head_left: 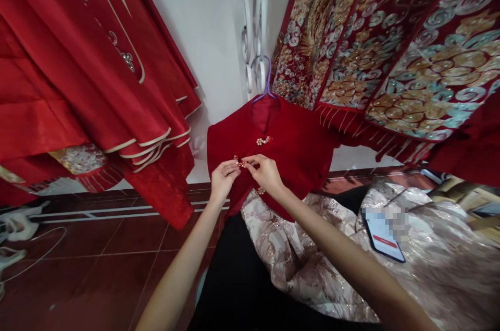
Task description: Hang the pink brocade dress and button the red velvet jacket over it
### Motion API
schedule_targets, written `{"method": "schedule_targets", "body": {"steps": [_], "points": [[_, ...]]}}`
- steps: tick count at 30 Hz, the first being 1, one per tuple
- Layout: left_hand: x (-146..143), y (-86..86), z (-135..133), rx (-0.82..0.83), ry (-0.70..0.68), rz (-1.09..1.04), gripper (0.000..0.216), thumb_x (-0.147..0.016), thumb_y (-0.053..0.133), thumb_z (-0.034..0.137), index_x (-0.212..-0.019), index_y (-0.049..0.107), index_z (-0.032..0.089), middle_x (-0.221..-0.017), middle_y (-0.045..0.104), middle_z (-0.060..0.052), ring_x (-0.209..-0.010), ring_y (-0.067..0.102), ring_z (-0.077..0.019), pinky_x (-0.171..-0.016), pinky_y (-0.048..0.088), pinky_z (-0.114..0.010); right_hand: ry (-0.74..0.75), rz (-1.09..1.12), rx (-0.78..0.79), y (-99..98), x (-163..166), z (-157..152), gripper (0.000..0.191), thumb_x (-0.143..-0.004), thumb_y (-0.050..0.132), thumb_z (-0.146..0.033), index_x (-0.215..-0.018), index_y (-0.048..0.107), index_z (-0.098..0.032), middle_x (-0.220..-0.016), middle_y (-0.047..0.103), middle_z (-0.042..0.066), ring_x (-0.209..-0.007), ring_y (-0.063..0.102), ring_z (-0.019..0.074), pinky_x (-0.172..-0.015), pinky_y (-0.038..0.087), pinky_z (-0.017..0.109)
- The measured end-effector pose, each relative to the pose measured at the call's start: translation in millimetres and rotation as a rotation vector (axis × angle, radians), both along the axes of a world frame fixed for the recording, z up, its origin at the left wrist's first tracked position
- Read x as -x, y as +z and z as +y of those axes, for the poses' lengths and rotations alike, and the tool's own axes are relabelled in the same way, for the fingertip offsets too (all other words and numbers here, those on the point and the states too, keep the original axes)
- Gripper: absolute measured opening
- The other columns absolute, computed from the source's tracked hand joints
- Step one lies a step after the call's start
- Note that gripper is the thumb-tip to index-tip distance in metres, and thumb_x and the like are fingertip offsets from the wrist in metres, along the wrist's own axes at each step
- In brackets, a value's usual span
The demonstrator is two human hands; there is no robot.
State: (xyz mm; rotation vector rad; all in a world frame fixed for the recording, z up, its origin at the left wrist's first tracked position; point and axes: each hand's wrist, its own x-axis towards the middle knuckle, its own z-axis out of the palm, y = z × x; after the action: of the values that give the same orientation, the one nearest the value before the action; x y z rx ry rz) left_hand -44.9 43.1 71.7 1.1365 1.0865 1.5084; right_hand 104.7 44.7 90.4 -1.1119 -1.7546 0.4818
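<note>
A dark red top (300, 151) hangs in front of me on a purple hanger (266, 78). Both my hands meet at its front opening. My left hand (223, 180) pinches one side of a small jewelled clasp (239, 163). From the other side, my right hand (264, 170) pinches the same clasp between thumb and fingertips. Whether its two halves are joined I cannot tell. Above my hands, another clasp (264, 141) lies across the front near the neckline. Partly behind my right wrist, a lower clasp (260, 191) shows.
Red garments with pale trim (128, 60) hang at the left, and a sequined, fringed garment (363, 49) at the right. Shiny patterned fabric (312, 258) covers the lower right, with a phone (385, 240) on it. White shoes (19, 227) stand on the tiled floor.
</note>
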Motion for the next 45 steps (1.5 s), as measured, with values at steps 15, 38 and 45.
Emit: {"method": "schedule_targets", "body": {"steps": [15,38,45], "points": [[0,4.8,2,-0.014,0.018,0.074,0.031,-0.058,0.079,0.029,-0.083,0.071,0.012,-0.085,0.072,-0.01,-0.081,0.066,-0.0186,-0.087,0.049,-0.037,-0.08,-0.013,-0.005,1.3,10,0,0.02,-0.085,0.055,-0.025,-0.098,0.069,-0.021,-0.091,0.066,0.005,-0.075,0.063,0.0143,-0.077,0.05,0.027],[5,-64.6,-65,0.102,0.054,0.202,0.025,-0.067,0.073,0.026,-0.088,0.062,0.018,-0.075,0.064,-0.001,-0.072,0.06,-0.0143,-0.074,0.044,-0.025,0.111,-0.027,0.275,-55.7,-63,-55,0.024,-0.078,0.062,-0.032,-0.097,0.06,-0.017,-0.089,0.063,0.006,-0.078,0.062,0.0156,-0.067,0.054,0.028],[-31,-33.4,-87,-0.024,0.2,0.253,0.023,-0.071,0.071,0.029,-0.09,0.06,0.02,-0.073,0.063,0.0,-0.067,0.06,-0.0131,-0.068,0.047,-0.024,0.169,0.117,0.316,-53.5,-45,-68,0.012,-0.078,0.061,-0.028,-0.084,0.058,-0.018,-0.078,0.062,0.001,-0.071,0.062,0.0129,-0.067,0.052,0.026]]}}
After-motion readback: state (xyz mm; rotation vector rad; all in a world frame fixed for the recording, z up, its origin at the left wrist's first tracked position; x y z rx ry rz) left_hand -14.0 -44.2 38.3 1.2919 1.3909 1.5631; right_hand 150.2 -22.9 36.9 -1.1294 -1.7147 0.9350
